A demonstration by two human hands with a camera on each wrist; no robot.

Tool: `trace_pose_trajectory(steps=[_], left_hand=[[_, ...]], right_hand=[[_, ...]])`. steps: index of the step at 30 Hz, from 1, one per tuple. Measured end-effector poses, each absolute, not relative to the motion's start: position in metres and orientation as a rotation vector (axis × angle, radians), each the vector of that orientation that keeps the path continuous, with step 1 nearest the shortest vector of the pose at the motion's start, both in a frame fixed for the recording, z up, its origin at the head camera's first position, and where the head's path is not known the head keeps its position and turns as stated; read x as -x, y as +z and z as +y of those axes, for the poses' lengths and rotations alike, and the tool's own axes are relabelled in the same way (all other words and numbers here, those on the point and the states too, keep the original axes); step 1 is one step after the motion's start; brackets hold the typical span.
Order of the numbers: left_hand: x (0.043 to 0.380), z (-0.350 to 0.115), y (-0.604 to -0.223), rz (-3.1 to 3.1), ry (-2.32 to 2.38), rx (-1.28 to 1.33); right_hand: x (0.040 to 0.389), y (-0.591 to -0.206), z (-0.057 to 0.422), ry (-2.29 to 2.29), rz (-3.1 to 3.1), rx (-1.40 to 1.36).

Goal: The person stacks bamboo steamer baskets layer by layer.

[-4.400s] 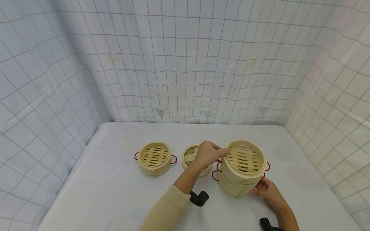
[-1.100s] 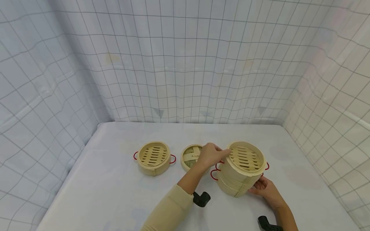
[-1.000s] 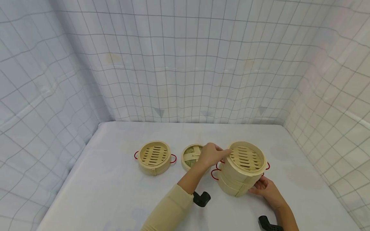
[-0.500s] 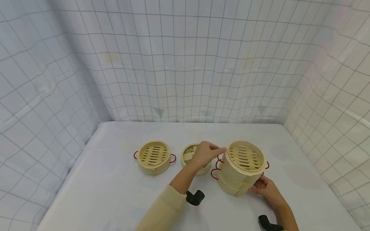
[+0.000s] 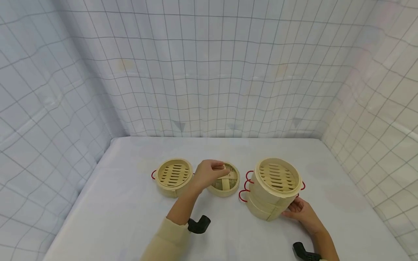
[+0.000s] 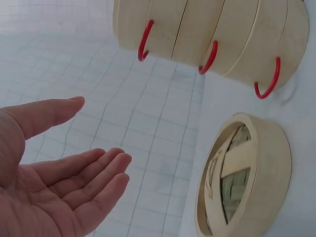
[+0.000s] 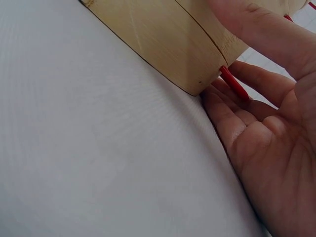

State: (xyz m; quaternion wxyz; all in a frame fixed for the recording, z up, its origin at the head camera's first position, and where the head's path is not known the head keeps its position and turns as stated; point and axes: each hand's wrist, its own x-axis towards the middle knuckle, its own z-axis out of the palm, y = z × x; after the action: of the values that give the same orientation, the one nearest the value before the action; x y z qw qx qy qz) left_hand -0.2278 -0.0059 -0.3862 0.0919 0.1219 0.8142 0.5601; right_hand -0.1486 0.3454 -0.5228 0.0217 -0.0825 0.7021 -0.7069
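Note:
A stack of three bamboo steamer baskets (image 5: 272, 204) with red handles stands on the right of the table, its slatted top tier uncovered. My right hand (image 5: 303, 215) grips the bottom basket by its right side, thumb in front and fingers behind, near a red handle (image 7: 234, 84). In the head view my left hand (image 5: 206, 174) overlaps the woven bamboo lid (image 5: 226, 185) left of the stack. Its fingers and thumb are spread apart with nothing between them, as the left wrist view shows.
A single steamer basket (image 5: 174, 177) with red handles sits left of the lid, partly behind the left forearm. White cloth covers the table (image 5: 107, 210). White gridded curtains (image 5: 209, 72) rise behind it and along both sides.
My left hand has let go of the stack's top rim and moved left, over the lid. My right hand keeps its place at the bottom basket.

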Motion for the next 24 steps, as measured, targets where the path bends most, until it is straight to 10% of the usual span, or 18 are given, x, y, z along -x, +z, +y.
trace_pose_trajectory(steps=[24], left_hand=[[0.232, -0.183, -0.425, 2.531, 1.738, 0.290]], right_hand=[[0.147, -0.518, 0.342, -2.156, 2.200, 0.159]])
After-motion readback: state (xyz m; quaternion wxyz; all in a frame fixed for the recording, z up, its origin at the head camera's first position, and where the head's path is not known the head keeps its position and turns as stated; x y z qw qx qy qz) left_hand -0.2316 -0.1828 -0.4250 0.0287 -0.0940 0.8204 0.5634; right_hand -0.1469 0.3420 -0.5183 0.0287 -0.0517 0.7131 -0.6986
